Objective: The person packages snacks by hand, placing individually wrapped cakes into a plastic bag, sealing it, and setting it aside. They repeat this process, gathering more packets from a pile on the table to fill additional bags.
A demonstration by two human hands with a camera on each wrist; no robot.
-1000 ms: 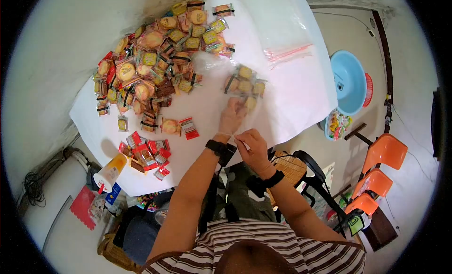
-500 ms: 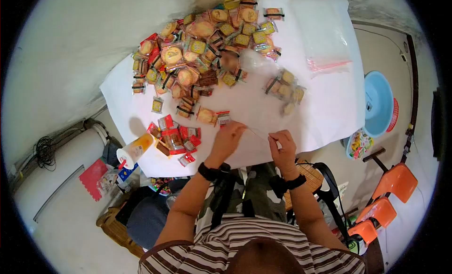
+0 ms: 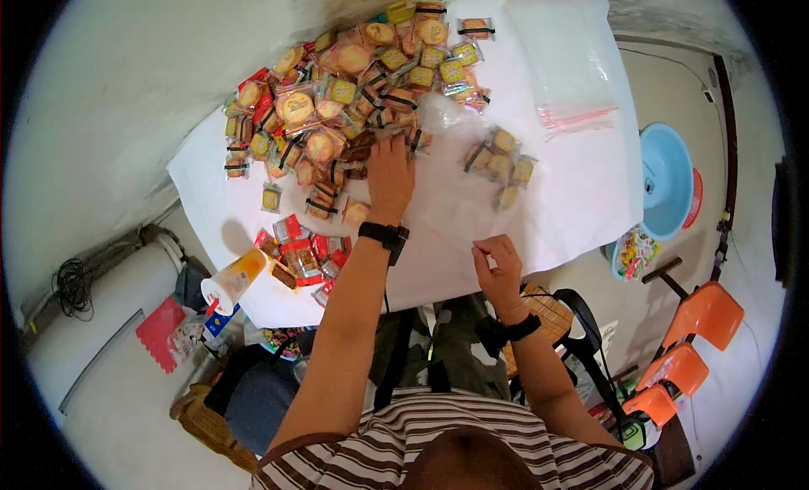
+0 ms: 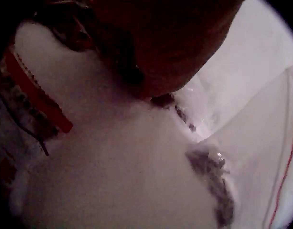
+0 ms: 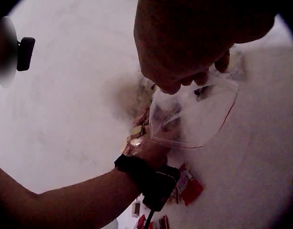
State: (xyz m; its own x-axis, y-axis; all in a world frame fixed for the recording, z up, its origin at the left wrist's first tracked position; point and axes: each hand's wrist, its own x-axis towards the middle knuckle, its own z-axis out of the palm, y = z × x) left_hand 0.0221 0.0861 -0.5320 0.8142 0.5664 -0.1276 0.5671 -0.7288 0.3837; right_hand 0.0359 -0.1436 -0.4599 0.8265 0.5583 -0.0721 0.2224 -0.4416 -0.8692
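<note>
"What's held?"
"The left hand (image 3: 390,182), at the packet pile (image 3: 343,91), eleven o'clock: I cannot tell; the right hand (image 3: 500,269) pinches one clear bag (image 5: 196,125)."
"Where?"
"Two o'clock, over the counter (image 3: 581,170); five packets (image 3: 499,166) show inside."

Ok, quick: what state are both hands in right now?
Left hand: at the snack packets; whether it grips one cannot be told.
Right hand: closed, pinching the clear plastic bag.

The left arm (image 3: 330,342) extends toward one o'clock, left hand (image 3: 391,180) back up, fingers (image 3: 386,150) pointing toward twelve; the bent right arm (image 3: 539,359) angles toward eleven, right hand (image 3: 499,267) with fingers curled.
</note>
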